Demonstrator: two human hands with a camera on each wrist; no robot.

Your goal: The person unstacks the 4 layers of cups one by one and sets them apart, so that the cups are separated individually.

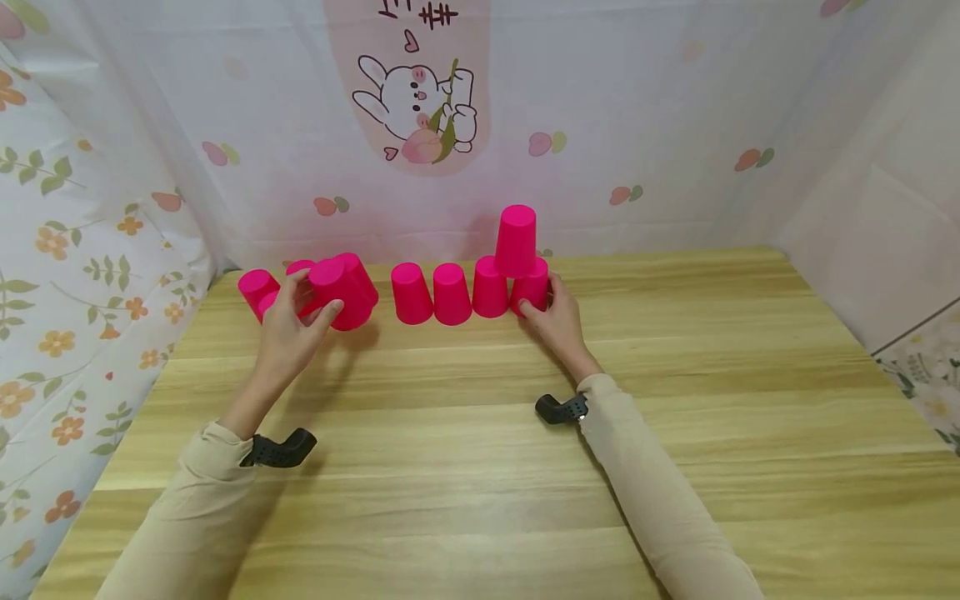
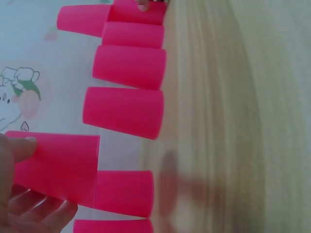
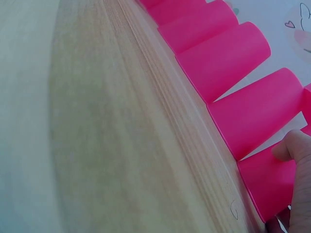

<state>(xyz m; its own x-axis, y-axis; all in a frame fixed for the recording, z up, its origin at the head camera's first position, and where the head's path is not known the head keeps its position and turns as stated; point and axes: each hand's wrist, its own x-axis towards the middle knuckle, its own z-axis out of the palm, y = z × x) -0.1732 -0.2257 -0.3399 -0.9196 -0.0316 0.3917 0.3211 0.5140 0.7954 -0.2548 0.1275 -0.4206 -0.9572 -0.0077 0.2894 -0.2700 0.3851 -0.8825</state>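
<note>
Raised cup (image 1: 326,286) gripped by left hand (image 1: 288,333); right-end cup (image 1: 529,286) clasped by right hand (image 1: 558,323), presumably steadied because upper cup (image 1: 516,242) is borne partly on it

A light wood-grain tabletop (image 1: 450,467) fills the lower part of the frame, its grain running left to right. Along its far edge, at upper centre, four upturned bright pink cups (image 1: 452,296) stand in a row, rims touching or nearly so. More pink cups (image 1: 257,283) cluster at the far left edge, partly hidden, their number unclear.
</note>
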